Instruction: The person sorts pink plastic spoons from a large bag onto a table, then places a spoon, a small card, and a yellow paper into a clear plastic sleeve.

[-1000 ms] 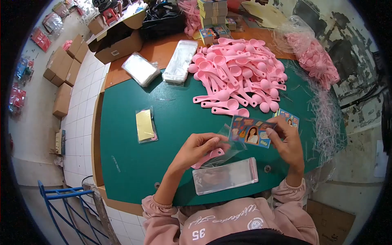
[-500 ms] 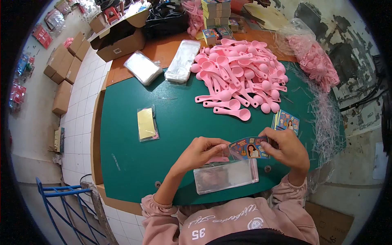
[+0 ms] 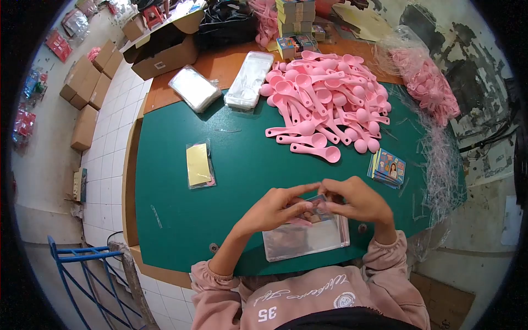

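Green mat (image 3: 165, 209) lies open leftward; by its near edge my left hand (image 3: 272, 209) and right hand (image 3: 357, 203), now drawn together, pinch the card (image 3: 314, 208).

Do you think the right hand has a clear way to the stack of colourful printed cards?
Probably yes: the stack of colourful printed cards lies near the right hand, bare green tabletop between.

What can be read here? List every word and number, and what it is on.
"35": on the pink sweatshirt.
Cursive script beside it: too blurred to read.
Printed card stack and cardboard box label: too small to read.
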A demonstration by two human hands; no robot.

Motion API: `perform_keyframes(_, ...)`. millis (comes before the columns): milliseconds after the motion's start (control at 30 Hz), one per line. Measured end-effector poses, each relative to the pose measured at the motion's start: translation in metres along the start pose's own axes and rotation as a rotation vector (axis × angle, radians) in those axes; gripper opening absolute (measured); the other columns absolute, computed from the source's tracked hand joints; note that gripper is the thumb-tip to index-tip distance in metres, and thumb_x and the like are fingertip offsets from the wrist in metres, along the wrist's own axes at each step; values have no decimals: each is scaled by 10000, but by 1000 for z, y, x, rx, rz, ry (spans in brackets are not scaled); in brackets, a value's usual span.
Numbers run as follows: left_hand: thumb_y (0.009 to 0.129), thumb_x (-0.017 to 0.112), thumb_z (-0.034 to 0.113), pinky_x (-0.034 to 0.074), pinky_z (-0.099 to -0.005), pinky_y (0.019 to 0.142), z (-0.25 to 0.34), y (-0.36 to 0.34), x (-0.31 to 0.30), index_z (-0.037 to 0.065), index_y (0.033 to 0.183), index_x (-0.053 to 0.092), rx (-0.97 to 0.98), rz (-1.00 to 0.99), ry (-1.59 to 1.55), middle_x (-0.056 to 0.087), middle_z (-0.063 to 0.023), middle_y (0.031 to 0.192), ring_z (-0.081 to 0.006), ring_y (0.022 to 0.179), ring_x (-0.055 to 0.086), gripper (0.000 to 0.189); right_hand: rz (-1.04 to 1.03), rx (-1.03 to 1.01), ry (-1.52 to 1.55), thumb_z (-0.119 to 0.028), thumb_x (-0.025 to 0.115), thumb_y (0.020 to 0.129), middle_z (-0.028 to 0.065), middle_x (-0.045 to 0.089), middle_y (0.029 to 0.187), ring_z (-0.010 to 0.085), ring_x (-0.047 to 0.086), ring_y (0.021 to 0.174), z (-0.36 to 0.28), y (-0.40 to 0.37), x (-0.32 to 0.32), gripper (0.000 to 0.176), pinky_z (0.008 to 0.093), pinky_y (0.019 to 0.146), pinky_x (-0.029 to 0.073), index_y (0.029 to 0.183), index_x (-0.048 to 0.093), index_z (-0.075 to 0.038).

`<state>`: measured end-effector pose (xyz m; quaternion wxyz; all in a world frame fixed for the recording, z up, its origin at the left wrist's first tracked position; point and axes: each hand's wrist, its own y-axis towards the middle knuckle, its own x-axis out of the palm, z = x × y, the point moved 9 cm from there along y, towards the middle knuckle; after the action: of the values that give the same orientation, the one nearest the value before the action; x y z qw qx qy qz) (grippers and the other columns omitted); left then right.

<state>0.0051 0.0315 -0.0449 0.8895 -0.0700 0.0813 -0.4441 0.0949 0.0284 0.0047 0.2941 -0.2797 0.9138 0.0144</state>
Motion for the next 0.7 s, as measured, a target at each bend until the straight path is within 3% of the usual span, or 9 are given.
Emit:
perform_keyframes(67,849,529,241,464,-298,657,-1,0,-5,51,1281,349,-1,68,122,639,-120,821,-154,708,591,505,6,21,-8,-88,590,722,140,575,679,246,563,587,12,7,11,213,305,545,436,912,532,-12)
perform_keyframes(133,842,535,250,467,-323,661,-2,-1,-9,71,1319,285,-3,139,245,636,-144,823,-196,708,609,568,213,-164,-34,-72,595,696,121,583,693,215,564,615,5,10,2,209,298,570,439,890,562,1)
perform_keyframes(167,835,542,253,466,-340,664,-7,0,-11,81,1321,280,-59,178,345,630,-158,827,-238,716,613,578,213,-165,-34,-72,595,696,121,583,693,215,564,615,8,10,4,209,298,570,439,890,562,1)
perform_keyframes(267,820,558,262,465,-352,650,-12,-3,-15,93,1296,319,-50,226,446,628,-163,825,-286,718,618,558,118,-17,182,-58,610,668,97,573,657,200,557,619,27,13,14,169,290,589,442,820,589,13)
perform_keyframes(333,812,567,267,465,-348,633,-7,-6,-23,96,1270,363,18,232,447,632,-155,820,-293,712,619,530,225,24,147,-70,629,665,81,569,654,165,546,615,33,10,3,154,272,586,436,796,614,9)
perform_keyframes(400,798,582,267,465,-325,608,-8,-8,-23,77,1195,440,35,9,393,633,-144,792,-272,678,619,461,214,101,142,-83,638,665,76,571,663,143,532,615,43,9,0,162,261,582,429,797,613,8)
perform_keyframes(433,786,600,247,461,-281,589,-12,-10,-26,64,1143,480,8,-36,365,628,-132,760,-208,659,617,419,201,177,136,-96,647,665,71,573,672,122,517,614,51,7,0,171,251,578,421,798,612,6)
perform_keyframes(567,777,620,211,447,-235,574,-23,-12,-36,59,1134,483,18,-68,283,626,-88,746,-104,653,581,412,190,125,294,-134,667,672,55,553,648,83,475,598,52,9,6,174,243,554,404,724,584,10)
perform_keyframes(700,786,612,187,452,-246,569,-18,-14,-34,52,1140,473,7,-34,182,623,-89,791,-103,653,568,404,126,172,366,-135,696,660,47,518,590,76,459,581,57,7,11,213,242,534,397,693,538,6)
